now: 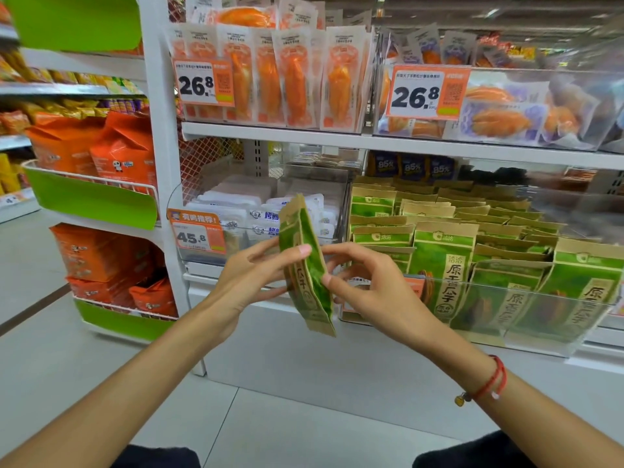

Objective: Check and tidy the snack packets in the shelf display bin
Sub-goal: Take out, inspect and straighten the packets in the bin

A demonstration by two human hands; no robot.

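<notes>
We grip one green sunflower seed packet between our two hands, left hand and right hand, before the clear display bin.

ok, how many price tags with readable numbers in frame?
3. One 26.8 tag on the upper left bin, another 26.8 tag on the upper right bin, and a 45.8 tag on the lower left bin. The right hand hides another orange tag.

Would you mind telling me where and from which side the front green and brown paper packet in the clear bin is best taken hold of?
Probably the brown top edge of the front green and brown paper packet, pinched from above: it stands upright, the clear bin's front wall covers its lower half, and neighbours crowd both sides. Both hands hold another packet.
</notes>
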